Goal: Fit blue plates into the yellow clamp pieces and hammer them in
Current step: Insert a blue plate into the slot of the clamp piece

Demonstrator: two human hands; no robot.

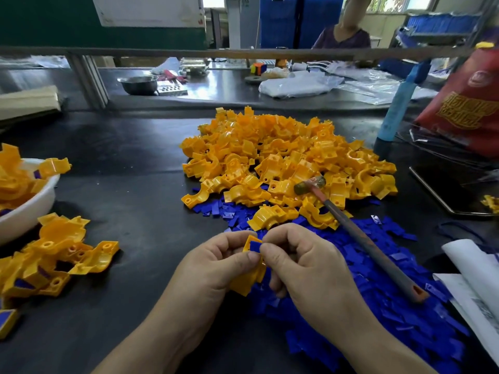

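1. Far L of the grip: white bowl [35, 206] and a loose group of fitted pcs [70, 252] beside it on the table [135, 171]. Blue shows in several, so judged to be the output zone, kept clear of raw stock.

2. L hand [216, 268]: fingers curled round one yellow clamp piece [248, 282], thumb on top. It holds the pc raised off the table w/ the upper end facing the R hand, so that end is open to receive.

3. At the grip centre: blue plate [255, 246], sitting against the top of the clamp piece. Full seating cannot be told from here.

4. R hand [310, 265]: thumb and forefinger pinch the plate narrowly and steer it in. Other fingers are tucked under.

5. Beyond the grip: heap of bare yellow pcs [283, 157], within easy reach.

6. R of the grip: hammer [372, 247] lies untouched, head on the yellow heap, handle end toward the R arm. Judged: parked for a quick R-hand pickup once the plate is started.

7. Under and R of the R hand: blue plate stock [391, 306], directly below the picking fingers.
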